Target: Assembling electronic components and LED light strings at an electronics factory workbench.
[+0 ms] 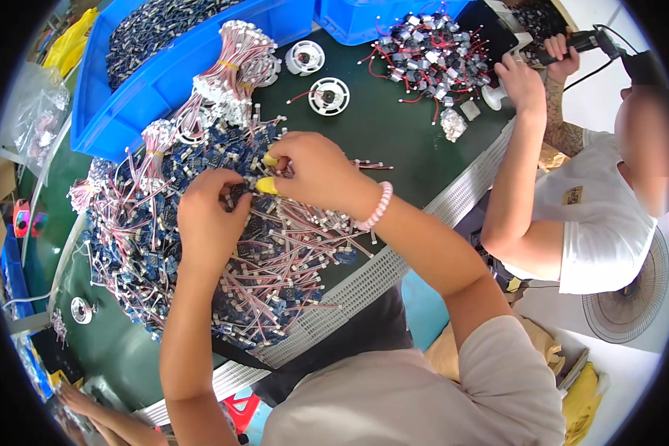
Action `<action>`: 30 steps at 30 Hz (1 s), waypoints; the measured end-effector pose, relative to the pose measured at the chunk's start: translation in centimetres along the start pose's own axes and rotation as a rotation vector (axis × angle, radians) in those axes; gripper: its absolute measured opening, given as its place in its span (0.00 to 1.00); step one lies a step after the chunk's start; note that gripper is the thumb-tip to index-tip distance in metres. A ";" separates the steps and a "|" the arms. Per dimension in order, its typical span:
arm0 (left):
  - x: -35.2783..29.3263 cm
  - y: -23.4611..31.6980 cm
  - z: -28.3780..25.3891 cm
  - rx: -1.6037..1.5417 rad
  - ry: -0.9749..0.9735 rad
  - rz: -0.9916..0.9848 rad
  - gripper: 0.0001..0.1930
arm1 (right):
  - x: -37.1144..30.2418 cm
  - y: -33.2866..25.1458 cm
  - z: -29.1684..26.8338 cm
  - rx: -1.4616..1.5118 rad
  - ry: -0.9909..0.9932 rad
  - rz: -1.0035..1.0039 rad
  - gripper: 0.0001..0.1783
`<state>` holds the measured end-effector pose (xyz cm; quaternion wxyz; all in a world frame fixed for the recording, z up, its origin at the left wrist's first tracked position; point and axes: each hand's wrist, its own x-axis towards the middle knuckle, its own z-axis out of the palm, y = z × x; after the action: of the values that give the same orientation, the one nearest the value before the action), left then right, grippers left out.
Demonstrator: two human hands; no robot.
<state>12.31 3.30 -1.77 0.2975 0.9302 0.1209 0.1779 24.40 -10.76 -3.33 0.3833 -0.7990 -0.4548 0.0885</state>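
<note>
My left hand [209, 212] is closed in a pinch on a small dark circuit board [234, 195] over the middle of a big pile. Just to its right is my right hand [314, 169], with yellow finger covers on the thumb and a finger. Its fingertips are pressed together near the board; what lies between them is too small to make out. Small blue circuit boards with red-and-white wire leads [275, 256] make up the pile under both hands. Banded bundles of white-plugged wires [227, 70] lie at its far side.
A blue bin [97, 123] full of small boards stands at the far left. Two white round parts [328, 97] sit on the green table [394, 137]. Beyond them is a heap of wired components [431, 56]. At right a co-worker [524, 163] holds a black tool.
</note>
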 end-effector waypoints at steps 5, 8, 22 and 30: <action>-1.3 -0.2 -1.0 -0.132 0.099 -0.075 0.11 | 0.9 -0.8 1.8 -0.167 0.123 0.009 0.10; -4.1 0.9 -3.2 -0.230 0.140 -0.198 0.10 | 0.9 -1.2 2.0 -0.242 0.130 0.005 0.08; -10.5 3.4 -2.6 -1.049 0.195 -0.553 0.12 | -4.7 -5.0 1.3 0.613 0.052 -0.122 0.06; -11.0 3.2 -2.2 -1.093 0.263 -0.539 0.13 | -5.8 -5.8 1.3 0.938 -0.258 0.243 0.06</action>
<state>1.83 -1.73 -0.98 0.7477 0.5503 0.2786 0.2458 16.62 -12.92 -1.38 0.6286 -0.5705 -0.3135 0.4255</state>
